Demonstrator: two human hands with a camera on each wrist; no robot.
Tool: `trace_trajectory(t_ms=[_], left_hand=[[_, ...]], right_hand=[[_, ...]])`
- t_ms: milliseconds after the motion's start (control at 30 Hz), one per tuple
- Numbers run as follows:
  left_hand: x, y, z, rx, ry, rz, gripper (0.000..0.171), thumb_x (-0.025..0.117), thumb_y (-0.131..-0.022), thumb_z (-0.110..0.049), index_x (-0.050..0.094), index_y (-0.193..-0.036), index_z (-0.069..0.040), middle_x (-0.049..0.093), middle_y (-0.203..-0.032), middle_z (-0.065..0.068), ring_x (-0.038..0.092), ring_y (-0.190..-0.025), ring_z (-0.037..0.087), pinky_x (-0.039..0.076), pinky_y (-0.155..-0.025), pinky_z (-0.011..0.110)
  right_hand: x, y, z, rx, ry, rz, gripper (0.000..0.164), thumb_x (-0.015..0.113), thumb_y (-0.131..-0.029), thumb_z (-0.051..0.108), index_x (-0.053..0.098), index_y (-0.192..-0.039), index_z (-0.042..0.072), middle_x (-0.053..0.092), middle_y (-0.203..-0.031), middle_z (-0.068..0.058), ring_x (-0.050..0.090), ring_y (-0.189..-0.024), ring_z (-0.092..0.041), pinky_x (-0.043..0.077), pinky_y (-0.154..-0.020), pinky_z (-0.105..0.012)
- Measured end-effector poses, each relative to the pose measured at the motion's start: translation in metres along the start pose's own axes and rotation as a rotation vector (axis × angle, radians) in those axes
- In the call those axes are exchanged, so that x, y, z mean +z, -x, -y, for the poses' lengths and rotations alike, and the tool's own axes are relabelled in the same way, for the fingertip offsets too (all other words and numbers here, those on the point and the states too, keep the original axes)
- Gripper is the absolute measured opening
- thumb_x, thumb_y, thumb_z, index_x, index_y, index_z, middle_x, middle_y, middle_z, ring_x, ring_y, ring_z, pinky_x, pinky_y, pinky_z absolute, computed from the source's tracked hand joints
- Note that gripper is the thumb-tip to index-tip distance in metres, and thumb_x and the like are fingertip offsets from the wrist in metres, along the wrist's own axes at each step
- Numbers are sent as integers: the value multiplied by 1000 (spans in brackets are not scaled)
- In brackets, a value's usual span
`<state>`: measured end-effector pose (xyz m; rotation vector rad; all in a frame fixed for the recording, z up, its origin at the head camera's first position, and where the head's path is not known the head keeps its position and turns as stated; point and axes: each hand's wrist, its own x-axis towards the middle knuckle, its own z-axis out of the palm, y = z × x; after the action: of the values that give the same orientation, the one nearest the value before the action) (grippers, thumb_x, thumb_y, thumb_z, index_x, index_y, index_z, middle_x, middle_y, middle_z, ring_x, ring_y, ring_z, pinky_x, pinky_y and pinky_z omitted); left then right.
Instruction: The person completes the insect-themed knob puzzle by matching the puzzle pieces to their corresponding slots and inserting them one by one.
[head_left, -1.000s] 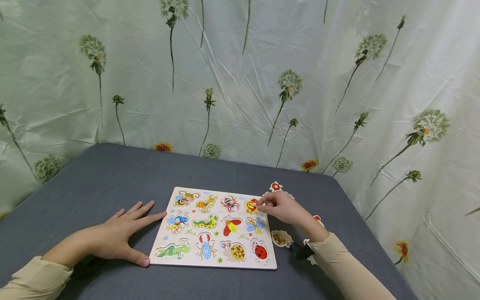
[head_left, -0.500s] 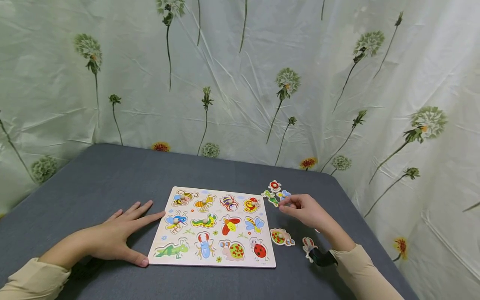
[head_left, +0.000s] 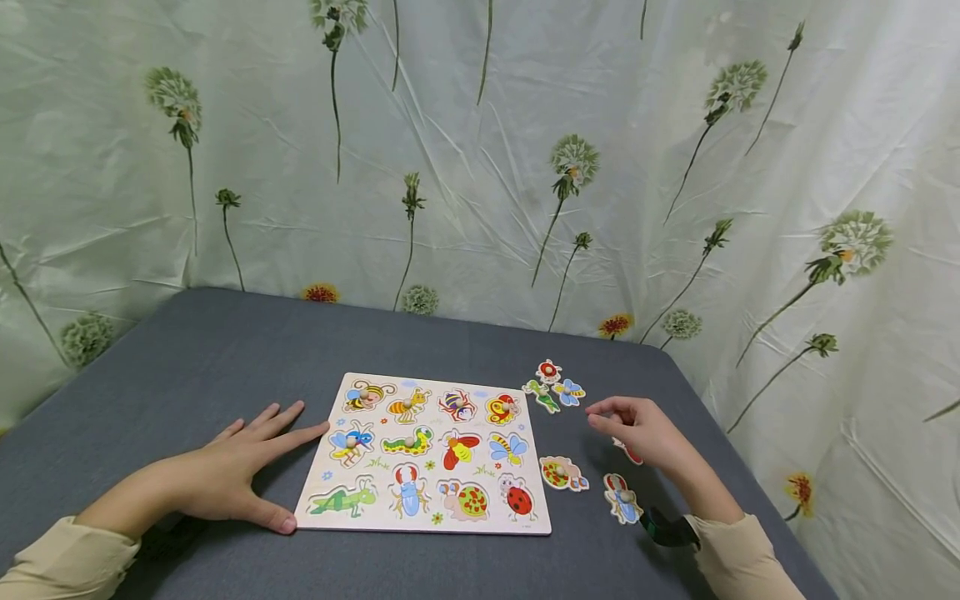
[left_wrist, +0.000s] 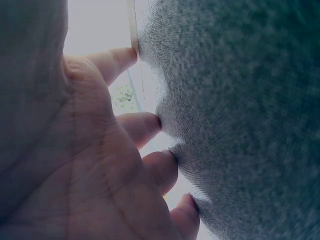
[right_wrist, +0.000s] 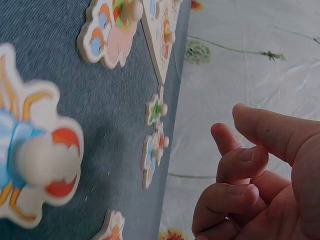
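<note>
My left hand (head_left: 225, 475) lies spread on the table, its thumb and index finger touching the left edge of a wooden peg puzzle board (head_left: 345, 473). To the right of the board, my right hand (head_left: 637, 429) hovers with loosely bent fingers and holds nothing; in the right wrist view its thumb and index finger are apart. Beneath it, partly hidden, lies a red puzzle piece (head_left: 630, 452). A knobbed butterfly piece (head_left: 502, 408) sits in the board's upper right corner. A stag beetle piece (head_left: 622, 498) and a snail piece (head_left: 562, 473) lie nearby.
Beyond the board's upper right corner lie a ladybug piece (head_left: 548, 372), a green grasshopper piece (head_left: 542, 396) and a blue-winged piece (head_left: 568, 392), close together. The grey table (head_left: 420, 567) ends at a flowered curtain (head_left: 465, 208).
My right hand has left the butterfly piece on the board and moved right, over the loose pieces. My left hand has stayed at the board's edge.
</note>
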<state>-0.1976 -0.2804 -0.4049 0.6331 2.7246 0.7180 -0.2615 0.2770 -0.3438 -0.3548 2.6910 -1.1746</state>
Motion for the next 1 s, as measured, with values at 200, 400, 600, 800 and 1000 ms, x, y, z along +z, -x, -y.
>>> trace_trajectory(t_ms=[200,400,600,800,1000], left_hand=[[0,0,0,-2,10,0,117,90,-73,-65,35,-170,-29,13,-177,32,6,-157,70,5,-112,90],[1,1,1,-1,14,-4,117,91,-73,-65,35,-170,-29,12,-177,32,5,-157,69,5,-112,90],[1,1,1,-4,13,-4,117,90,-73,-65,35,-170,-31,12,-177,32,5,-157,69,5,-112,90],[1,0,1,-4,10,-2,117,90,-74,-65,35,-170,-30,12,-177,32,5,-157,69,5,-112,90],[0,0,1,-6,5,3,116,90,-74,-66,35,-170,-29,12,-177,32,5,-157,69,4,-112,90]], right_hand=[[-6,5,-12,14,-6,-31,38,68,-107,21,69,-134,-6,47,-65,2,34,-52,-7,34,-50,-28],[-14,7,-26,46,4,-57,38,68,-107,21,69,-134,-5,55,-71,-2,40,-59,-8,36,-55,-28],[-21,9,-39,66,8,-59,39,68,-107,21,68,-135,-5,61,-77,-3,45,-66,-10,36,-60,-28],[-26,10,-50,65,41,-74,37,69,-106,20,70,-133,-6,59,-75,0,41,-66,-7,35,-62,-27],[-27,9,-62,65,35,-71,35,69,-105,16,70,-131,-8,52,-68,5,36,-60,-6,32,-58,-27]])
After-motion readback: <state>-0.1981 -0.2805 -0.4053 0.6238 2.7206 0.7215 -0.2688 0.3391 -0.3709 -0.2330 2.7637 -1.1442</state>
